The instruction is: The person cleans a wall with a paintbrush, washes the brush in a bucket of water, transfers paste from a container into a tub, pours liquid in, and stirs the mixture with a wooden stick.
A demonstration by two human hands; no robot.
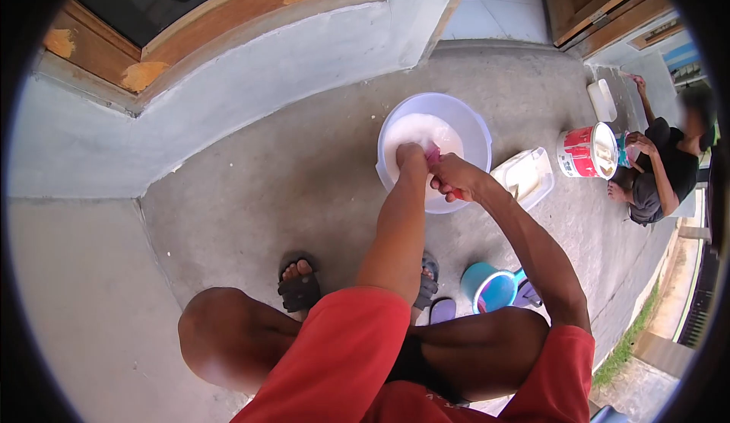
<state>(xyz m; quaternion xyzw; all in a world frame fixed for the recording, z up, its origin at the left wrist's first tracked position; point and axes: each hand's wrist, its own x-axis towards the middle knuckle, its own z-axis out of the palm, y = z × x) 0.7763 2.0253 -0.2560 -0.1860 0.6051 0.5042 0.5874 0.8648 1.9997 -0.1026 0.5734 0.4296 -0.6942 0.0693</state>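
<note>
Two red sleeves [342, 335]; two hands [411, 155] [458, 176] at one lilac basin [479, 138].

The left hand [411, 154] has its fingertips hidden, the pink item [433, 153] partly covered.

The basin [477, 143] looks smooth plastic, the floor [243, 164] matt concrete.

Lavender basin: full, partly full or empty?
Partly full: whitish contents lie in the lavender basin, and its bare inner side shows above them. Their depth I cannot tell.
</note>
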